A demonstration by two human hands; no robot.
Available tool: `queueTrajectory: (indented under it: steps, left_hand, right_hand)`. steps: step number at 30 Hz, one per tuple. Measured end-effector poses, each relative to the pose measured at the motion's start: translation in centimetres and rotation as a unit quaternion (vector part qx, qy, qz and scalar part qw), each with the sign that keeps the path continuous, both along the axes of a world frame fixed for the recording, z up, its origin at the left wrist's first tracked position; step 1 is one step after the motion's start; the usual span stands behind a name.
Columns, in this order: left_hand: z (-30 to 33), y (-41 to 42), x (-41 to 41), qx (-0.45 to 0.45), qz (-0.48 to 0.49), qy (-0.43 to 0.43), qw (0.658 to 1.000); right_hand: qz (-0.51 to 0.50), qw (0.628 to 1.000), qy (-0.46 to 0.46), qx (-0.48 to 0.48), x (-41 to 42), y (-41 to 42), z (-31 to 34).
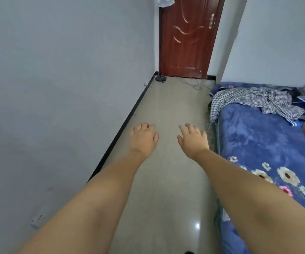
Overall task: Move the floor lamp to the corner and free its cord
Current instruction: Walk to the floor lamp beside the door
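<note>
The floor lamp stands far ahead in the corner by the door: its round black base (160, 78) rests on the floor, a thin pole rises along the door frame, and its white shade (164, 1) shows at the top edge. A grey cord (192, 84) trails in loose loops across the floor to the right of the base. My left hand (143, 138) and my right hand (193, 138) are stretched out over the floor, palms down, fingers apart, holding nothing, well short of the lamp.
A grey wall (65, 88) with a black skirting runs along the left, with a socket (37, 219) low down. A bed with a blue flowered blanket (261, 143) and a checked shirt (254, 99) fills the right. A brown door (188, 37) closes the far end.
</note>
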State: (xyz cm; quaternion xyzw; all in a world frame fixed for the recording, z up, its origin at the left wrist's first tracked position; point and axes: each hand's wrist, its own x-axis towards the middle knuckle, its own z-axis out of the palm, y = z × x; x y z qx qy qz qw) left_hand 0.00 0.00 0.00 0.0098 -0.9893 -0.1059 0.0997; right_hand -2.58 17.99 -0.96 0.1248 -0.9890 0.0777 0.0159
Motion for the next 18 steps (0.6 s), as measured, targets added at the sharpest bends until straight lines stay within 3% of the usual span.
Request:
queueTrajectory:
  steps: [5,18]
  left_hand:
    - [-2.0,3.3,-10.0,0.006,-0.007,-0.018,1.000]
    - [0.4,7.4,-41.0,0.077,0.038,-0.001,0.996]
  right_hand:
    - [-0.023,0.999,-0.032,0.021,-10.7,3.7,-1.4]
    - [0.007,0.997,-0.057,0.044,-42.2,8.1,0.9]
